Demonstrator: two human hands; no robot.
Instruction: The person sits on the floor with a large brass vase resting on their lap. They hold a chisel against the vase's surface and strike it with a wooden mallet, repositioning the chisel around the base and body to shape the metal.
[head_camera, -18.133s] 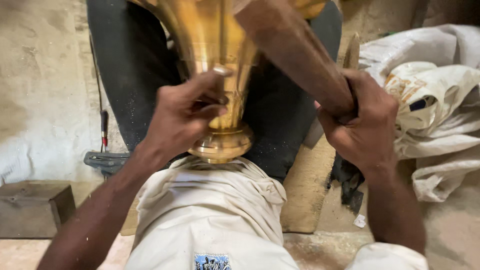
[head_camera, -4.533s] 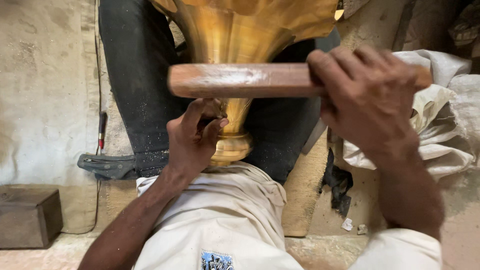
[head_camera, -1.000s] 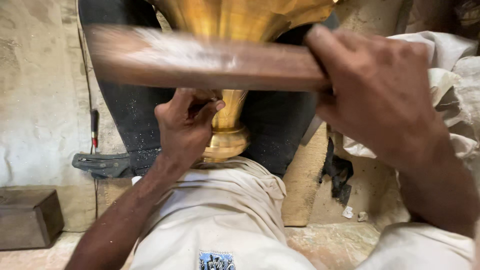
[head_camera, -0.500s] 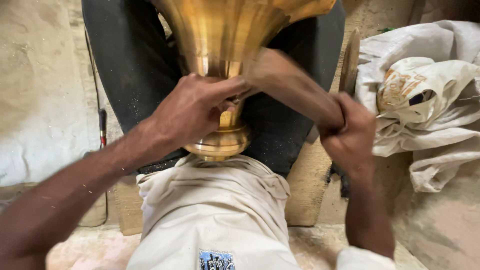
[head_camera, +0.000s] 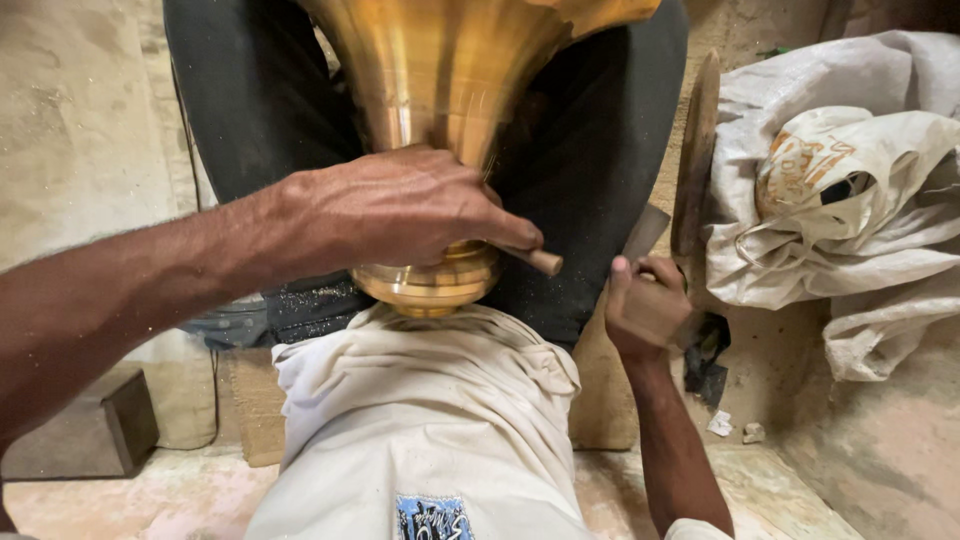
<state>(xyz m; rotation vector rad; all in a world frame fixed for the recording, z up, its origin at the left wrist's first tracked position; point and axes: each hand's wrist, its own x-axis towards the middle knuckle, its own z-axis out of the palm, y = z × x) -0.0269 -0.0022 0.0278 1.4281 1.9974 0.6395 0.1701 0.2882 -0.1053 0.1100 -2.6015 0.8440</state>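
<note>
1. A view from above looks down along a person's body, clothed in pale cloth (head_camera: 420, 420), toward a large brass vessel (head_camera: 450, 90) with a narrow neck and a rounded ringed foot.
2. The left hand (head_camera: 400, 205) is closed around the vessel's neck, just above the foot, and grips a thin wooden stick (head_camera: 540, 260) whose end pokes out past the thumb.
3. The right hand (head_camera: 645, 305) sits lower and to the right of the left hand, apart from the vessel, curled shut around a flat metal tool (head_camera: 645, 230).
4. Beyond the right hand, a wooden board (head_camera: 695, 150) leans beside crumpled white sacks (head_camera: 840, 180).
5. Behind the vessel is a dark rounded mass (head_camera: 590, 150).
</note>
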